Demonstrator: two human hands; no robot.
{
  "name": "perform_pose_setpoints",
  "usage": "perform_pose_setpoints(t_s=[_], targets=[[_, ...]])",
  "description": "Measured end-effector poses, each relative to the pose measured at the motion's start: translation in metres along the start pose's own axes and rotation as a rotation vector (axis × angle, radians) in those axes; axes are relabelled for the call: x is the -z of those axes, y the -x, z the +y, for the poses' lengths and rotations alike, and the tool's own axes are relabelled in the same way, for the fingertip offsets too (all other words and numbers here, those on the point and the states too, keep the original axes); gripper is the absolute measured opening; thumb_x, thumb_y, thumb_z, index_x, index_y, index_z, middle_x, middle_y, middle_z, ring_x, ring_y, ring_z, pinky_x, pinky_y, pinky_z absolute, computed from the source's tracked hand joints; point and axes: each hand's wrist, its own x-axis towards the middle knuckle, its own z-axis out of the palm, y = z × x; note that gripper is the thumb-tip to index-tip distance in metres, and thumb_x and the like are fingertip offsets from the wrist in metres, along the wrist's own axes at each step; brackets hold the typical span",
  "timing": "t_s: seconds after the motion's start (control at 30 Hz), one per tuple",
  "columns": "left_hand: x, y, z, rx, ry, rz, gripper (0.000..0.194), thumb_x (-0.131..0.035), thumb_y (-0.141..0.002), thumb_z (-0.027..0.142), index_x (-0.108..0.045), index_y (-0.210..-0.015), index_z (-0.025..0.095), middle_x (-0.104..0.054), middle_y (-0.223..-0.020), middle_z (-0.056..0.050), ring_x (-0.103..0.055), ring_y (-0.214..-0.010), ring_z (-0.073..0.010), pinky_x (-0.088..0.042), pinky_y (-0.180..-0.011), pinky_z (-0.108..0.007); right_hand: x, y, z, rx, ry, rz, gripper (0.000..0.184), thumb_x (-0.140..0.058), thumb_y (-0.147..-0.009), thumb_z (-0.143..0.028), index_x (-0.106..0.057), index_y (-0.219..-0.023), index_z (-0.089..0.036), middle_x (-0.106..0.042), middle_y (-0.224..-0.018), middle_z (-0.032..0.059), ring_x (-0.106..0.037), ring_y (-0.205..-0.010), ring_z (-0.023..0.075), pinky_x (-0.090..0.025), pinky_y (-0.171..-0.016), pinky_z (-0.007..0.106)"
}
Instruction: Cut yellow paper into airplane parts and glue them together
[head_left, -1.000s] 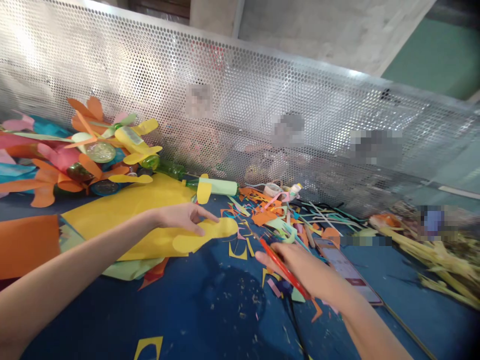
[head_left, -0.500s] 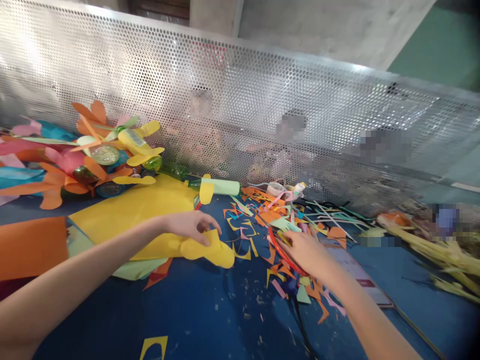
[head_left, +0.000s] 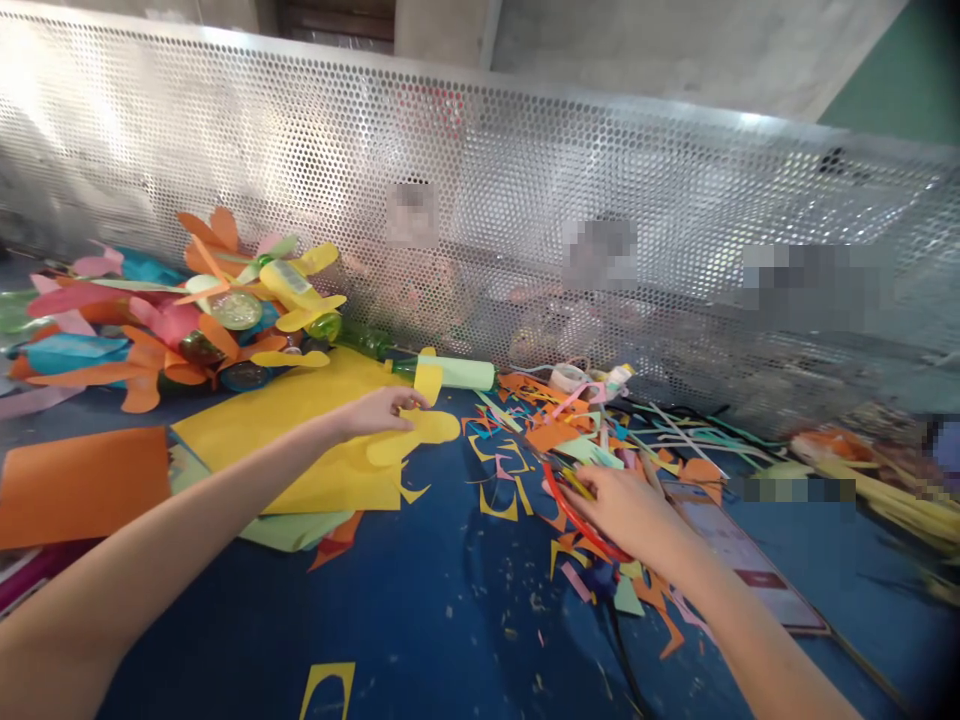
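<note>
My left hand [head_left: 379, 411] pinches a yellow paper cut-out [head_left: 417, 432] with rounded lobes, held just above a large yellow paper sheet [head_left: 300, 415] on the blue table top [head_left: 420, 620]. My right hand [head_left: 626, 512] is closed round red-handled scissors [head_left: 571, 512], resting among a pile of coloured paper scraps [head_left: 570, 440]. The scissor blades point away toward the scraps and are partly hidden.
Paper flowers on green bottles [head_left: 225, 310] lie at the back left. An orange sheet [head_left: 79, 485] lies at the left edge. A perforated metal screen [head_left: 525, 200] closes off the back. A phone [head_left: 750, 560] lies right of my right hand. Yellow-green stems [head_left: 885, 490] lie far right.
My left hand has lifted the yellow cut-out and carried it back toward the large yellow sheet. My right hand with the scissors settled into the scraps.
</note>
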Motion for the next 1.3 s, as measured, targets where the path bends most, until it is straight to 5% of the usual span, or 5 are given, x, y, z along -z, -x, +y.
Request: perform_pose_setpoints(t_s=[0.23,0.73,0.9,1.07,1.3], targets=[[-0.008,-0.004,-0.022,0.082,-0.112,0.118,0.04,-0.057,-0.068,0.034,-0.061,-0.104,0.017,-0.063,-0.106,-0.009,-0.059,-0.089,-0.0258,-0.043,-0.079,-0.036,0.003,-0.003,0.006,-0.067,0.005,0.049,0.036,-0.039,-0.084,-0.046,-0.051,-0.062,-0.021,-0.061,-0.061,0.0063,-0.057,-0.064,0.0222,-0.03,-0.051,0.026],[-0.023,0.001,-0.001,-0.024,-0.166,0.152,0.043,-0.043,-0.079,0.024,-0.052,-0.12,0.018,-0.055,-0.122,-0.006,-0.052,-0.108,-0.0236,-0.038,-0.094,-0.031,0.007,-0.015,0.05,-0.221,-0.321,0.317,0.033,-0.046,-0.081,-0.046,-0.062,-0.084,-0.018,-0.068,-0.082,0.0082,-0.063,-0.077,0.0226,-0.039,-0.061,0.026],[-0.024,0.002,0.0,-0.036,-0.163,0.138,0.041,-0.043,-0.08,0.024,-0.053,-0.12,0.016,-0.054,-0.123,-0.008,-0.047,-0.113,-0.0256,-0.032,-0.099,-0.034,0.002,-0.019,0.076,-0.199,-0.363,0.288,0.037,-0.047,-0.081,-0.045,-0.063,-0.095,-0.015,-0.069,-0.087,0.0098,-0.063,-0.077,0.021,-0.041,-0.064,0.026],[-0.025,-0.002,-0.007,-0.012,-0.13,0.113,0.043,-0.044,-0.08,0.027,-0.049,-0.121,0.016,-0.057,-0.122,-0.007,-0.052,-0.11,-0.0237,-0.038,-0.095,-0.032,-0.007,-0.022,0.089,-0.155,-0.365,0.218,0.039,-0.044,-0.081,-0.047,-0.067,-0.084,-0.016,-0.068,-0.068,0.0051,-0.061,-0.061,0.019,-0.038,-0.053,0.025],[-0.025,-0.002,-0.007,0.04,-0.233,0.124,0.04,-0.044,-0.081,0.032,-0.054,-0.117,0.019,-0.06,-0.116,-0.005,-0.06,-0.095,-0.0249,-0.044,-0.087,-0.033,-0.015,-0.027,0.104,-0.179,-0.344,0.185,0.032,-0.049,-0.078,-0.041,-0.067,-0.086,-0.015,-0.07,-0.078,0.0062,-0.063,-0.07,0.0186,-0.039,-0.056,0.022]])
